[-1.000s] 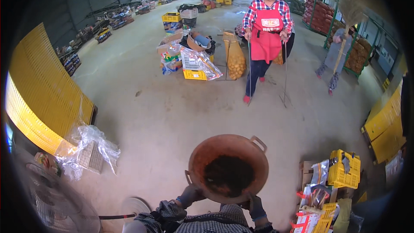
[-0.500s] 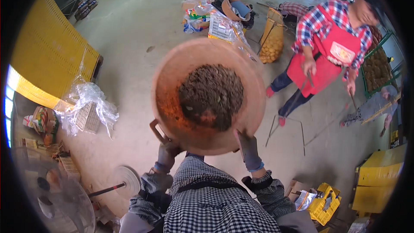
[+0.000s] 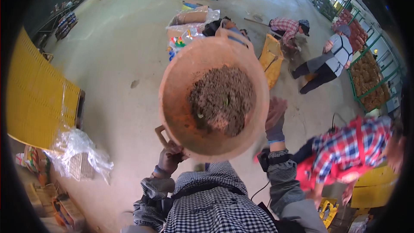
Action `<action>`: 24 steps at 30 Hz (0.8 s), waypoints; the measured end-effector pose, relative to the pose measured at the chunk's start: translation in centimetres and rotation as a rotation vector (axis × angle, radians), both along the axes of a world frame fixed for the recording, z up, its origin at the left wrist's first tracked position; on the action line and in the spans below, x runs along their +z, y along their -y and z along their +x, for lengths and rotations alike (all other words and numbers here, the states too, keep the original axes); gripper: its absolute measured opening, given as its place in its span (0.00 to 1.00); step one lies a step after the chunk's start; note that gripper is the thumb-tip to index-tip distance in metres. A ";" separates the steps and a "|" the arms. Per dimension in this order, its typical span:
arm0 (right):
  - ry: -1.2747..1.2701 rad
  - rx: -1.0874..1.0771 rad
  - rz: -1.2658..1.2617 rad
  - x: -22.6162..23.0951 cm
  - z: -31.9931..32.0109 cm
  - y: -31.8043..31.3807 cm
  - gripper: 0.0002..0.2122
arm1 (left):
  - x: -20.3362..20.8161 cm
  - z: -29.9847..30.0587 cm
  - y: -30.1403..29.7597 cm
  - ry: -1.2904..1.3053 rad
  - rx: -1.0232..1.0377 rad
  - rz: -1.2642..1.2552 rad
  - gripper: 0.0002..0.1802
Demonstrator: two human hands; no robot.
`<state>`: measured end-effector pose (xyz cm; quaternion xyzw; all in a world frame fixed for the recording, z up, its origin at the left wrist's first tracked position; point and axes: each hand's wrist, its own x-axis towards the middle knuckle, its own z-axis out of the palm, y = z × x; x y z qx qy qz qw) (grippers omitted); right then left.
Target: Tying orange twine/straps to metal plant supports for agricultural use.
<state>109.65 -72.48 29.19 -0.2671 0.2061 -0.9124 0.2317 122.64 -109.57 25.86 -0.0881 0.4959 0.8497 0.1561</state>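
A wide orange-brown plastic tub [image 3: 177, 82] is held up in front of me, with dark, crumbly soil-like debris [image 3: 222, 99] in its bottom. A few green bits show in the debris. Gloved and closed, my left hand [image 3: 171, 156] grips the tub's near-left rim beside one loop handle. The other loop handle is at the far side. My right hand [image 3: 276, 118], also gloved, lies against or just beside the tub's right wall with its fingers stretched out. Whether its palm bears any weight cannot be made out.
At the lower right a person in a plaid shirt [image 3: 351, 146] bends over a yellow crate [image 3: 327, 211]. Two others work beyond a yellow mesh sack [image 3: 271, 60]. Cartons [image 3: 192, 19] stand behind the tub. Plastic-wrapped basket [image 3: 82, 164] and yellow stack [image 3: 39, 99] are left.
My right hand has shifted from the near rim to the tub's right side, its fingers now stretched out. The view has turned, and the red-aproned person is now bent at lower right.
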 end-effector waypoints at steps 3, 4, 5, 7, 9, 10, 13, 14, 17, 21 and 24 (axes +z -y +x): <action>-0.285 -0.714 0.701 5.4 -6.7 6.1 0.27 | -1.6 -8.3 1.6 -0.053 -0.108 0.067 0.21; -0.380 -0.954 0.921 6.2 -9.4 7.7 0.28 | -4.1 -11.1 2.3 -0.180 -0.048 -0.046 0.25; -0.354 -0.974 0.937 2.9 -11.2 5.2 0.28 | -4.0 -12.3 2.3 -0.165 -0.079 -0.042 0.25; -0.036 -0.815 0.483 -2.6 -18.5 -4.0 0.27 | 0.4 -17.3 1.6 -0.152 -0.198 -0.018 0.26; -0.016 -0.793 0.374 -2.3 -22.1 -4.6 0.27 | 3.3 -22.0 1.8 0.006 -0.145 -0.055 0.20; 0.044 -0.744 0.444 -2.7 -23.9 -3.2 0.27 | 4.2 -24.0 1.7 0.173 -0.115 -0.076 0.14; 0.223 -0.605 0.645 -3.3 -29.1 3.4 0.28 | 1.3 -30.3 5.7 0.197 -0.092 0.046 0.14; 0.294 -0.568 0.721 -3.7 -30.0 4.1 0.29 | 1.8 -31.6 5.7 0.285 -0.034 0.062 0.12; -0.021 -0.728 0.901 -3.6 -37.6 5.3 0.31 | 1.3 -36.1 7.7 0.303 0.062 -0.069 0.10; 0.706 -0.792 0.608 -11.5 -41.7 5.2 0.36 | -0.7 -41.9 11.7 0.351 0.164 -0.020 0.08; 0.902 -0.672 0.668 -15.0 -43.8 7.5 0.30 | -3.6 -47.2 16.9 0.421 0.174 -0.068 0.09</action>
